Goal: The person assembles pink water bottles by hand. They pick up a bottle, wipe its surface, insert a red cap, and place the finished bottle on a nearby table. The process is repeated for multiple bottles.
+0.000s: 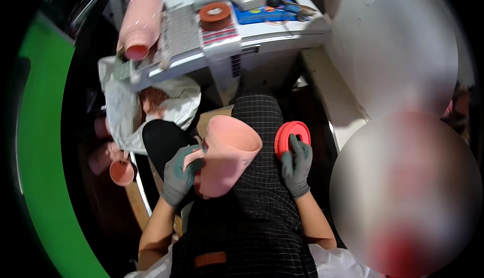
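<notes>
My gloved left hand [184,173] is closed round the handle of a large pink mug [224,159], held tilted above my lap. The mug's wide mouth leans up and to the right, and its inside is pale pink. On the right, my gloved right hand [298,164] grips a round red lid [291,135] with a hole or recess in its middle. The lid is apart from the mug, beside my right thigh. Both gloves are grey with green-grey coated fingers.
Ahead stands a white workbench [247,41] bearing a roll of brown tape [215,15], a blue tray [267,10] and a large pink bottle [141,23] on its side. A white bag [174,111] holds pinkish pieces. Another pink cup [122,172] is lower left. White sacks [348,36] stand right.
</notes>
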A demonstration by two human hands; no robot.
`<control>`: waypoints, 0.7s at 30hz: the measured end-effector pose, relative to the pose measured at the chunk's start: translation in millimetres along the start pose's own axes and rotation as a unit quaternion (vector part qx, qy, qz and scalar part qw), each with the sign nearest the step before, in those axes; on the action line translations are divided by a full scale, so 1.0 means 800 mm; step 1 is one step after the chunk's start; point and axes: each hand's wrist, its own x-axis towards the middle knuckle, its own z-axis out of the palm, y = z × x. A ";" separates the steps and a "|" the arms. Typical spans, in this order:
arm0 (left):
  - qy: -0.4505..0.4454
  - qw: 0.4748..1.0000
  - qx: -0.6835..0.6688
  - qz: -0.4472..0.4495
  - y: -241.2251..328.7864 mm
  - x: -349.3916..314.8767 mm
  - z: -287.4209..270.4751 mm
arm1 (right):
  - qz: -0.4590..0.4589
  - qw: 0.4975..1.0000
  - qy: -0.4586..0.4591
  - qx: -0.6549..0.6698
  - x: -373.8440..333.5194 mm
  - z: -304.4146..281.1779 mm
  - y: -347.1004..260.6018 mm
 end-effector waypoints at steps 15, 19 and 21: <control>-0.007 0.989 -0.135 0.052 -0.001 0.002 0.019 | -0.172 0.943 -0.187 0.213 0.121 -0.020 -0.076; -0.018 0.987 -0.153 0.047 -0.010 -0.006 0.021 | -0.178 0.934 -0.214 0.225 0.113 -0.016 -0.081; -0.020 0.991 -0.131 0.019 -0.008 -0.011 0.020 | -0.154 0.934 -0.218 0.239 0.105 -0.012 -0.083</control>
